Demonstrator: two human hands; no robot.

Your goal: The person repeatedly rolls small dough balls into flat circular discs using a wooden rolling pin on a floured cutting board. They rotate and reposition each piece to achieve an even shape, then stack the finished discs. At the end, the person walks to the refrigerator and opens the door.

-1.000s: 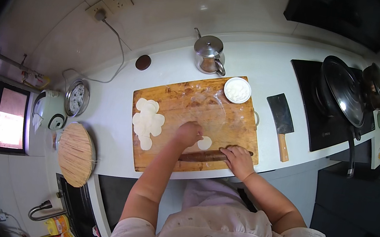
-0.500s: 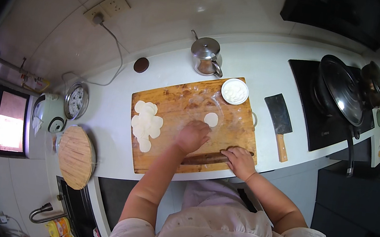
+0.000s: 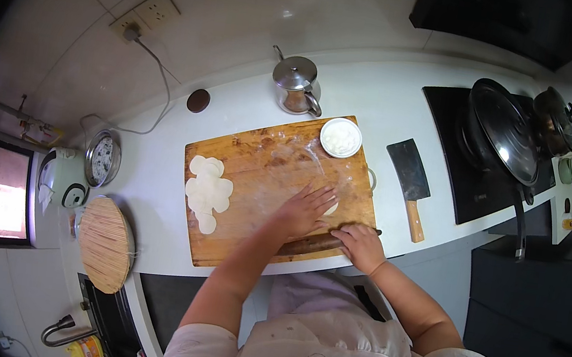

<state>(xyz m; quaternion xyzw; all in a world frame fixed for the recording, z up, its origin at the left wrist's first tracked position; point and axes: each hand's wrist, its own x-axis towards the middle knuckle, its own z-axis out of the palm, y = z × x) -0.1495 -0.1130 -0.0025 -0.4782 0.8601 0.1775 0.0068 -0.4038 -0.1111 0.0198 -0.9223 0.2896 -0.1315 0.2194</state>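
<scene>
My left hand [image 3: 304, 212] lies with fingers stretched out over the wooden cutting board [image 3: 258, 168], partly covering a small round dough wrapper [image 3: 331, 209]. My right hand [image 3: 361, 247] closes on the right end of a dark wooden rolling pin [image 3: 311, 244] along the board's near edge. At the board's left, several thin pale dough wrappers [image 3: 208, 188] overlap in a pile. A white bowl of flour [image 3: 341, 138] stands at the far right corner. Flour dusts the wood around it.
A cleaver [image 3: 410, 180] lies right of the board, before a black cooktop [image 3: 450, 142] with a lidded wok [image 3: 505, 131]. Behind the board stands a metal pot [image 3: 294, 86], with a brown lid [image 3: 199, 100] to its left. A steel bowl [image 3: 102, 160] and round straw cover [image 3: 105, 244] sit left.
My left hand has moved up and right, its fingers spreading over the dough wrapper that lay uncovered before. My right hand stays on the rolling pin. The whole view has shifted slightly.
</scene>
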